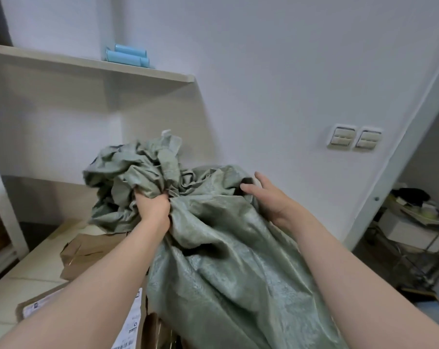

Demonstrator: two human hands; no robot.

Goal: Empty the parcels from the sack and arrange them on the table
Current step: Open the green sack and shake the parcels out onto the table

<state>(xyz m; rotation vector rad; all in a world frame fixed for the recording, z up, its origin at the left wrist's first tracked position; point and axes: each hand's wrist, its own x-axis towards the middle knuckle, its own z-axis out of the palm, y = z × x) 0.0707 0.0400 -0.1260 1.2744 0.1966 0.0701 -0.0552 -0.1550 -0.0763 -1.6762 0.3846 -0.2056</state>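
Sack [226, 248] lifted over the table [24, 285], brown parcels [92, 250] lying beneath it.

Head view: the left hand [154, 206] has its grip pressed tight round a bunched fistful of the grey-green sack cloth. It holds that end high, probably so that whatever is inside slides down toward the opening, which is out of sight at the bottom edge. The right hand [269, 197] has its grip spread, with straight fingers laid against a fold on the sack's far side, likely to steady the cloth or to feel for a lump. The brown paper parcels and a labelled parcel [135, 321] lie in a loose heap on the table, partly under the left forearm and not yet arranged. Whether any parcel remains inside the sack cannot be told.
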